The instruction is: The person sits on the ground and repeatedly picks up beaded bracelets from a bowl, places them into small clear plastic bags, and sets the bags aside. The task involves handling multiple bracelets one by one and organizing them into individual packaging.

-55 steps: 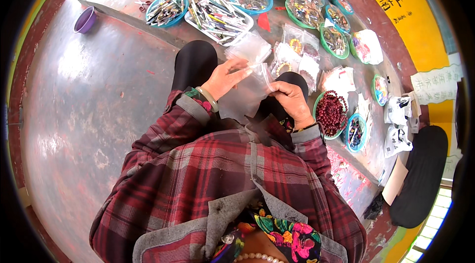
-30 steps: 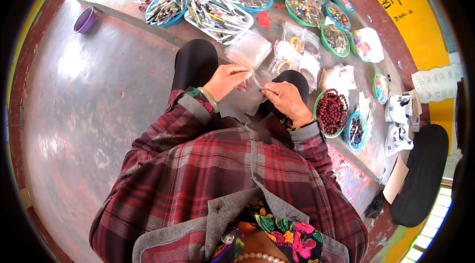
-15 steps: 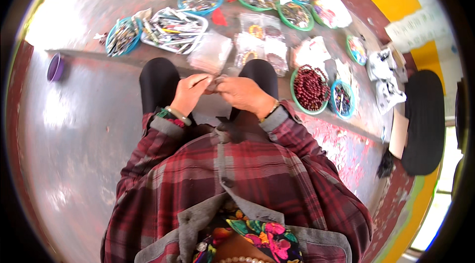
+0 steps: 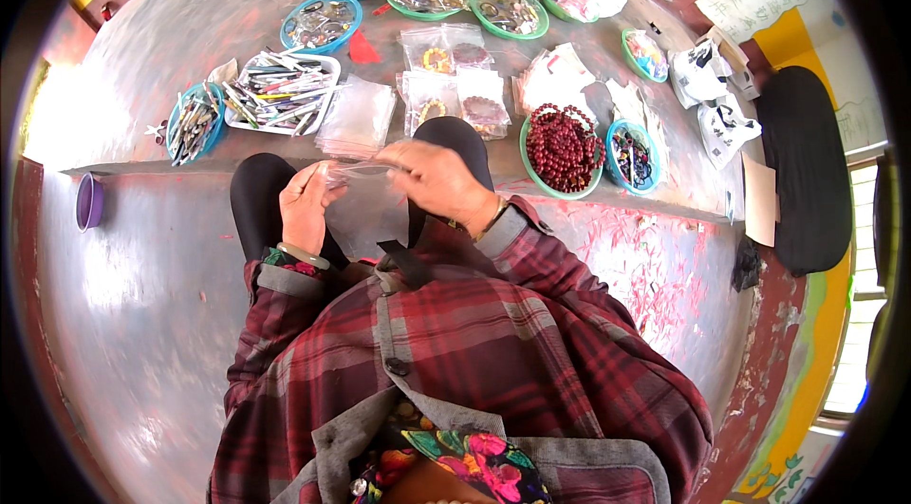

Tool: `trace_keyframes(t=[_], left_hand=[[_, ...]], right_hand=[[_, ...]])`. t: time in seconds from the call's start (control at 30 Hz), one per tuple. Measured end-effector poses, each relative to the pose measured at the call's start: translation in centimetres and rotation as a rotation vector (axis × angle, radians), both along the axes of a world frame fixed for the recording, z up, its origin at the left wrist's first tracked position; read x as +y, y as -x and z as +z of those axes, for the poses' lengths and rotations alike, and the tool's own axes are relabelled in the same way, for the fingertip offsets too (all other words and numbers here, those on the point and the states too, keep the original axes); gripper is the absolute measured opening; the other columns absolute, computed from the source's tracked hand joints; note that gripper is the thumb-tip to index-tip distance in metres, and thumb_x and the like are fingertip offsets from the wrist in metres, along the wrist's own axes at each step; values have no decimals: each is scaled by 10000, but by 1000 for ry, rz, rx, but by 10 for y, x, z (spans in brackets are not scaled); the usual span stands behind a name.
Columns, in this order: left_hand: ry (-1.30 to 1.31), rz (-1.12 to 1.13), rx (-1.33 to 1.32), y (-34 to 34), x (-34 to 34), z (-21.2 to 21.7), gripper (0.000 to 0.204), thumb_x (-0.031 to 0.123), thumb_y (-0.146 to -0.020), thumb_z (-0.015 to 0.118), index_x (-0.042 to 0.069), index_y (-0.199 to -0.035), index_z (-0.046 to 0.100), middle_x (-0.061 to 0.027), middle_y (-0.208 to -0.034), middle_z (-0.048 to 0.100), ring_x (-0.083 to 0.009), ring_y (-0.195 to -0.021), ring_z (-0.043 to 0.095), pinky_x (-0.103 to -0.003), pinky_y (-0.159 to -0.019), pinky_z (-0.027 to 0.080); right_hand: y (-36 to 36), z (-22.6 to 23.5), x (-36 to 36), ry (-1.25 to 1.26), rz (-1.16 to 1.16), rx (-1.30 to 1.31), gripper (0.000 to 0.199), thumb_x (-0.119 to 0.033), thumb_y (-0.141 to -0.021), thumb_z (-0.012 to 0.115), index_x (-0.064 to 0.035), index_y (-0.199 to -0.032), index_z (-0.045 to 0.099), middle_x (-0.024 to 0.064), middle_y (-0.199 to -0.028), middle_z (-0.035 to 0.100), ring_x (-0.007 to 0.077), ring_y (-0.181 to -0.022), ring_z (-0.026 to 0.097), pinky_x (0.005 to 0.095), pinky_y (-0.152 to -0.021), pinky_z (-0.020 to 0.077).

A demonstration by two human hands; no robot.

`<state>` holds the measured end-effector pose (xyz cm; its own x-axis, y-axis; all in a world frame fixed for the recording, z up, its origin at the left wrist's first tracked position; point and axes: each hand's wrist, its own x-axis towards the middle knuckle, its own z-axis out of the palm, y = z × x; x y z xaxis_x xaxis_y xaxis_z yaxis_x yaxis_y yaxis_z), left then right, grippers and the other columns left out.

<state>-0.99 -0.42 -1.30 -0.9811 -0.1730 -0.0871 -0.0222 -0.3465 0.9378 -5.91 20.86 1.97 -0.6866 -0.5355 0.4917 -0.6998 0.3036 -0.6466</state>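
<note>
A thin clear plastic bag [image 4: 359,169] is stretched between my two hands above my knees. My left hand [image 4: 304,207] pinches its left end. The fingers of my right hand [image 4: 441,181] are closed on its right end. Whether anything lies inside the bag, I cannot make out. Just beyond, a stack of clear plastic bags [image 4: 357,115] lies at the near edge of the raised grey surface. To its right are several bagged bead bracelets [image 4: 436,60], yellow and dark. Farther right, dark red bead strings [image 4: 564,145] are heaped in a green basin.
Pens fill a white tray [image 4: 334,79] and a blue basket [image 4: 221,127] on the left. Several basins of small packets, one being a blue basin [image 4: 355,29], stand at the back. A purple bucket [image 4: 89,201] sits on the floor; white bags [image 4: 700,72] lie far right.
My hands have drawn apart, and the clear bag that was bunched between them is now spread out. The whole view has shifted, so the basins appear farther left.
</note>
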Motion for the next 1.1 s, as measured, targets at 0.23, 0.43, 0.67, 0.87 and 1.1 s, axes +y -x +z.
trace_keyframes(t=[0.23, 0.43, 0.67, 0.87, 1.1], left_hand=[[-14, -11, -23, 3, 2, -2, 231, 144, -920, 508, -31, -1048, 589, -87, -994, 614, -145, -843, 600, -285, -724, 524], [-27, -18, -19, 5, 9, -2, 204, 119, -901, 535, -19, -1034, 606, -65, -963, 619, -129, -836, 594, -282, -748, 515], [102, -53, -48, 7, 8, -4, 140, 47, -842, 597, -11, -966, 625, -17, -839, 608, -73, -752, 550, -200, -700, 437], [142, -59, -44, 10, 10, -8, 153, 44, -805, 646, 23, -957, 636, 40, -769, 575, -22, -691, 484, -167, -650, 389], [190, -90, -12, 11, 8, -9, 194, 23, -783, 623, 32, -977, 629, 57, -818, 568, -8, -668, 428, -158, -630, 356]], right_hand=[[51, -81, 124, -177, -807, -110, 172, -177, -773, 613, -78, -913, 629, 133, -920, 631, 300, -833, 606, 372, -715, 483], [50, -146, 213, -491, -1205, -432, 289, -295, -697, 602, -68, -871, 643, 155, -806, 646, 331, -806, 623, 421, -715, 483], [63, -158, 208, -752, -1209, -569, 270, -284, -727, 604, -47, -854, 621, 185, -900, 641, 325, -870, 626, 426, -733, 500], [74, -174, 221, -677, -1274, -532, 278, -278, -703, 594, -38, -839, 626, 183, -865, 645, 334, -828, 631, 421, -721, 499], [68, -156, 241, -171, -1229, -452, 304, -288, -687, 617, -11, -807, 652, 192, -791, 645, 334, -785, 629, 376, -731, 477]])
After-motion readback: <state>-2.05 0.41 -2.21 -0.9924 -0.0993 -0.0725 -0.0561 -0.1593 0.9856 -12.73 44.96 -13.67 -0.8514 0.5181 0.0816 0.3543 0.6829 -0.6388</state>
